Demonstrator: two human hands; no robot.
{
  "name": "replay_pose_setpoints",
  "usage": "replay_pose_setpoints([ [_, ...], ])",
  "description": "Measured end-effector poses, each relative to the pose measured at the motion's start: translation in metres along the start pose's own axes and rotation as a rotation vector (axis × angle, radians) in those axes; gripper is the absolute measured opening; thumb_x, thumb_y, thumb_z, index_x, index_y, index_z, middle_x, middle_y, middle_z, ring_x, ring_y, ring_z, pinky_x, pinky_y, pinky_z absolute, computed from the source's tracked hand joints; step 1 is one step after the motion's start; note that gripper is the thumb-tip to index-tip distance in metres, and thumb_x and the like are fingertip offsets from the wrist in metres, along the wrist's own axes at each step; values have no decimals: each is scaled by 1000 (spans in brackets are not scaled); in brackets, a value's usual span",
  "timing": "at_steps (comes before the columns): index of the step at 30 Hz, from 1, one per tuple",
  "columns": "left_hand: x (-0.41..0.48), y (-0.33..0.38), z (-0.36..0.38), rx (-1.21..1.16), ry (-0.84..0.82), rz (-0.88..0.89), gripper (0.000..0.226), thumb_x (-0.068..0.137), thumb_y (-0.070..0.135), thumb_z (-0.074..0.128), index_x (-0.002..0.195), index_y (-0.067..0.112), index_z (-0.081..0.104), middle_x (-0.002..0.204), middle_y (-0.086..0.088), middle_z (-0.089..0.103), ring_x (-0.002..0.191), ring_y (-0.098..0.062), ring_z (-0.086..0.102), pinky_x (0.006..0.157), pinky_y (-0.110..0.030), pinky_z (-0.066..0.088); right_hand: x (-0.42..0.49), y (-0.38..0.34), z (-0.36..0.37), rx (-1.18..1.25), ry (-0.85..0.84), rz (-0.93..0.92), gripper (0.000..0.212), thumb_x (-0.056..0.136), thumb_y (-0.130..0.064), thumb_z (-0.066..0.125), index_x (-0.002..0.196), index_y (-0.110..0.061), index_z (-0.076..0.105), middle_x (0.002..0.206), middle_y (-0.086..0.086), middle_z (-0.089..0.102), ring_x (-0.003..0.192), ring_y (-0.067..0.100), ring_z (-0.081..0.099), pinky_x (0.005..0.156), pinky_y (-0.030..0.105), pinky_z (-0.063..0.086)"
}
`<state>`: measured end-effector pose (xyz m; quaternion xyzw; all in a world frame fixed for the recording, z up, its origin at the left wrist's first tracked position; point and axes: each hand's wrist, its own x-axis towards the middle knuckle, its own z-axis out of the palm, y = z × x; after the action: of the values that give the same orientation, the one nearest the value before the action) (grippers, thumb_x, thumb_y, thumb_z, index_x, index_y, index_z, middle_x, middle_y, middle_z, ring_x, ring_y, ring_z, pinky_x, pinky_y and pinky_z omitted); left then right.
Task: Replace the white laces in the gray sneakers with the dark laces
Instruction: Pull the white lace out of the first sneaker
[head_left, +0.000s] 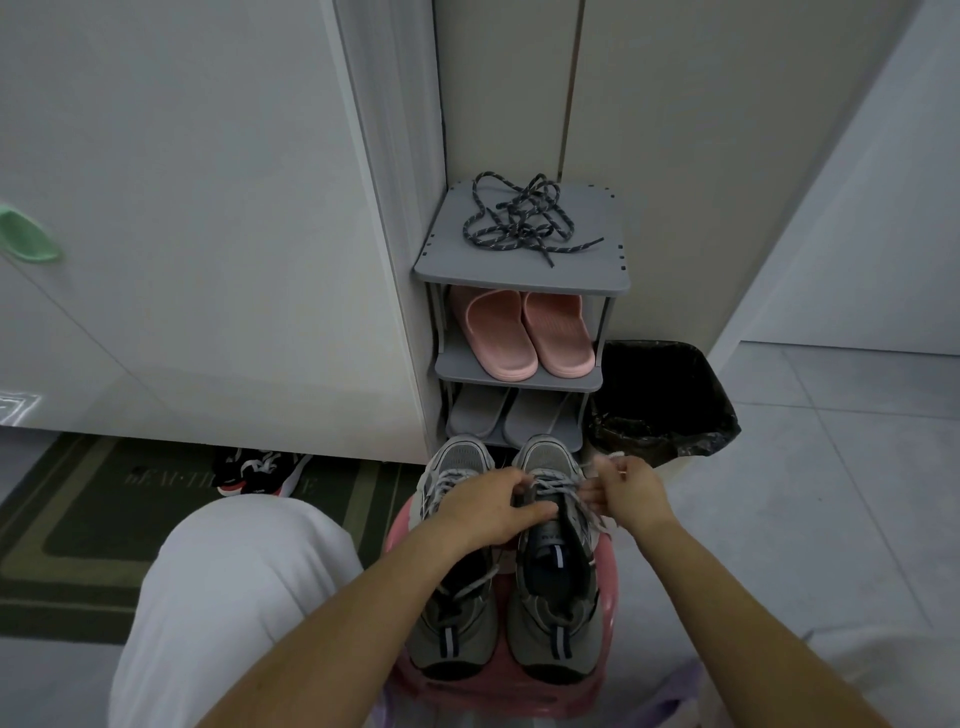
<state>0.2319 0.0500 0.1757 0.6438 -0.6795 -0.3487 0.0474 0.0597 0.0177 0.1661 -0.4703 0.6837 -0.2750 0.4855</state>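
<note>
Two gray sneakers stand side by side on a pink stool, toes pointing away from me. My left hand grips the tongue and upper of the right sneaker, thumb across its opening. My right hand pinches the white lace at that shoe's right side, with loose lace trailing below my wrist. The left sneaker still carries its white lace and lies partly under my left forearm. The dark speckled laces lie in a tangle on top of the gray shoe rack.
The rack holds pink slippers and gray slippers on lower shelves. A black-lined bin stands right of it. A white cabinet fills the left, with a dark shoe and green mat below. My knee is at lower left.
</note>
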Motion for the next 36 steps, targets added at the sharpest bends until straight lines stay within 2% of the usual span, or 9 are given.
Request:
replay_pose_setpoints([
  [2, 5, 1, -4, -36, 4, -29, 41, 97, 42, 44, 129, 19, 54, 129, -1, 58, 115, -18, 55, 93, -29, 43, -4, -7, -7, -113, -28, -24, 40, 96, -21, 49, 106, 18, 53, 89, 28, 66, 75, 33, 64, 72, 42, 53],
  [4, 11, 3, -5, -53, 21, -66, 31, 98, 29, 44, 123, 18, 59, 126, -3, 60, 111, -20, 57, 91, -28, 44, -11, -11, -13, -332, 1, -84, 46, 93, -25, 56, 111, 17, 53, 101, 31, 64, 94, 41, 61, 77, 40, 49],
  [8, 21, 12, -4, -21, 61, -114, 16, 92, 29, 56, 103, 19, 62, 112, -1, 64, 102, -19, 60, 87, -32, 48, -33, -8, -13, -584, -58, -218, 43, 86, -43, 61, 84, 0, 64, 68, 6, 57, 71, 24, 59, 58, 27, 41],
  [10, 24, 16, -5, -40, 48, -128, 7, 91, 26, 58, 91, 19, 61, 105, -2, 66, 93, -17, 62, 80, -29, 47, -41, 0, -9, -608, -128, -231, 45, 80, -49, 65, 83, -4, 65, 69, 1, 56, 66, 14, 54, 59, 26, 41],
  [13, 29, 19, -9, -95, 5, -158, 15, 91, 19, 58, 75, 19, 57, 90, -5, 64, 72, -16, 58, 63, -26, 47, -47, 10, -8, -686, -160, -290, 38, 77, -45, 70, 88, -9, 65, 80, 1, 63, 76, 18, 59, 67, 29, 44],
  [20, 43, 28, -21, 91, -5, -134, 20, 87, 8, 48, 99, 6, 63, 105, -11, 65, 97, -27, 62, 88, -39, 52, -46, 16, -14, -608, -175, -327, 25, 80, -31, 71, 92, -10, 69, 87, 4, 70, 83, 17, 64, 70, 22, 46],
  [27, 39, 28, -18, -9, 51, -96, 12, 95, 21, 50, 97, 12, 58, 104, -8, 63, 99, -26, 60, 84, -33, 46, -44, 16, -14, -618, -176, -327, 22, 82, -30, 68, 89, -10, 70, 83, 3, 68, 79, 17, 63, 68, 22, 45],
  [30, 32, 15, -14, -42, -26, -139, 27, 92, 36, 57, 100, 11, 64, 102, -8, 66, 99, -23, 61, 82, -31, 44, -42, 15, -12, -644, -181, -336, 27, 82, -32, 67, 93, -8, 70, 89, 4, 70, 84, 18, 63, 73, 26, 48],
  [36, 31, 16, -4, 51, 57, -172, 18, 94, 26, 53, 102, 11, 59, 112, -9, 63, 102, -24, 59, 83, -31, 44, -43, 16, -12, -641, -185, -336, 25, 82, -32, 68, 94, -11, 71, 86, 0, 68, 79, 14, 61, 67, 20, 45],
])
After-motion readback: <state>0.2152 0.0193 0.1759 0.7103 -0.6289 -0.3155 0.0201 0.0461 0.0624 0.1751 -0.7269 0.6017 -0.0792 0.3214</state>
